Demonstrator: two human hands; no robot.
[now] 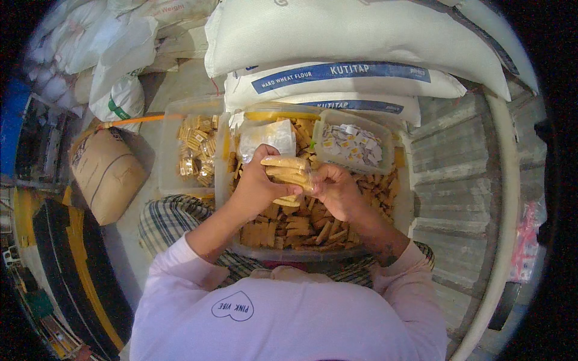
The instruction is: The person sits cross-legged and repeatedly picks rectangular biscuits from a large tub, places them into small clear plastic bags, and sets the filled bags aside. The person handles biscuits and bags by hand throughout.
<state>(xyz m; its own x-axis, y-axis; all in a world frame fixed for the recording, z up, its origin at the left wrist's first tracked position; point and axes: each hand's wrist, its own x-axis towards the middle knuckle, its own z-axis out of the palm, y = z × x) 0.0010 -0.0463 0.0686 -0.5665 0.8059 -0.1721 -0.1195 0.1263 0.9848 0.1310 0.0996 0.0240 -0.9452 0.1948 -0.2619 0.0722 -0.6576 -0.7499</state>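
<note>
My left hand [253, 187] grips a clear plastic bag of biscuit sticks [286, 173], its thumb across the front. At the bag's right end, the fingers of my right hand [336, 189] pinch the plastic. Both hands are above a large plastic tub [408, 198] of loose brown biscuit pieces [293, 225]. Just behind my left hand, a stack of clear plastic bags [266, 137] lies on the biscuits. A small container [388, 158] of white printed labels [352, 142] sits at the tub's back right.
To the left stands a plastic bin [167, 158] with packed biscuit bundles [198, 140]. A brown sack [108, 173] lies farther left. Stacked white flour sacks [352, 40] are behind the tub. A slatted grey structure [451, 180] and a curved pale rail [505, 189] stand at the right.
</note>
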